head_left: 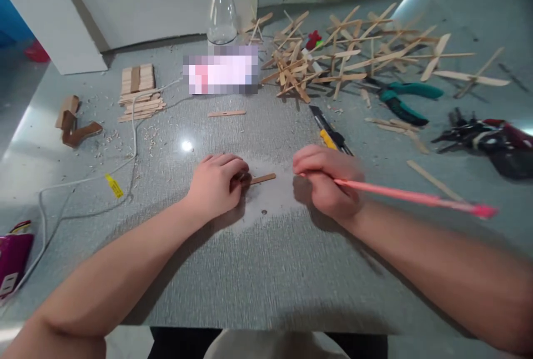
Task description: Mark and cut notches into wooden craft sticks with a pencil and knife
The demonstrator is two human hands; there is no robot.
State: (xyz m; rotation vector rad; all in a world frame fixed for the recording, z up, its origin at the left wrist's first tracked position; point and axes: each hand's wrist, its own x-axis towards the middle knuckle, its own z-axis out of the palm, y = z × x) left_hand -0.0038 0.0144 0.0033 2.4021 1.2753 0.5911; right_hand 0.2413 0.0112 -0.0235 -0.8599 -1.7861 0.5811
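Wooden stick (263, 179) sits approx ctr of frame, its R end poking out of the left hand. Going L to R: purple box (15, 262), lower L edge; brown strips (70, 117), L side; stack of sticks (139, 84), upper L, prob. kept together by the brown band round it. Left hand (219, 184), ctr: fingers curled narrow on the stick's L end, prob. to steady it; can't tell if stick lies flat on table (250, 270) or just above. Bottle (221, 11), top ctr. Right hand (331, 178), R of ctr: closed round a pink pen (400, 194), tail out to the R; gripped near front end, presumably for control; tip hidden. Cutter (327, 138) just beyond that hand, maybe for easy reach. Pile of crossed sticks (350, 53), upper R, w/ teal pliers (393, 101) just below.
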